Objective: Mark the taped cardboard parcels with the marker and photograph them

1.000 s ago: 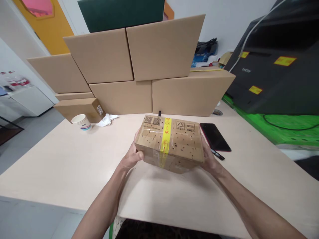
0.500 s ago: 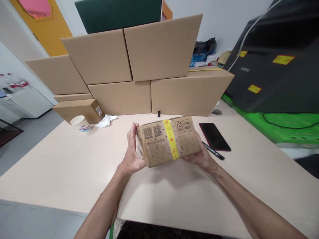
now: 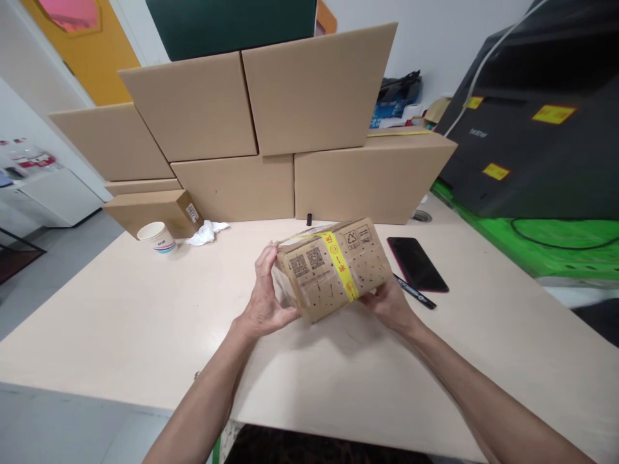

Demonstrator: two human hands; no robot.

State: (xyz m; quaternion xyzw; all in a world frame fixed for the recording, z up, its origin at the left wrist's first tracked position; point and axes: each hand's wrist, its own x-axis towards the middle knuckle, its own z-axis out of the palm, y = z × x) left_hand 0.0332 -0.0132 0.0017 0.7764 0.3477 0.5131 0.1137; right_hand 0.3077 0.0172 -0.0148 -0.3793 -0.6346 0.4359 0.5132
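A small cardboard box with yellow tape round it is held tilted over the table, its right end higher than its left. Printed codes and recycling marks show on the side that faces me. My left hand grips its left end, thumb at the lower corner and fingers up the far edge. At the lower right corner, my right hand holds the box from below, its fingertips hidden under it. A black marker lies just beyond my right hand, next to a dark phone with a red edge.
Large cardboard boxes are stacked along the back of the pale table. At the left are a paper cup, a crumpled tissue and a flat box. A small black cap stands at the back.
The taped box has tilted further, its left end swinging right and nearer, so more of its top shows. My left hand has moved right along with it.
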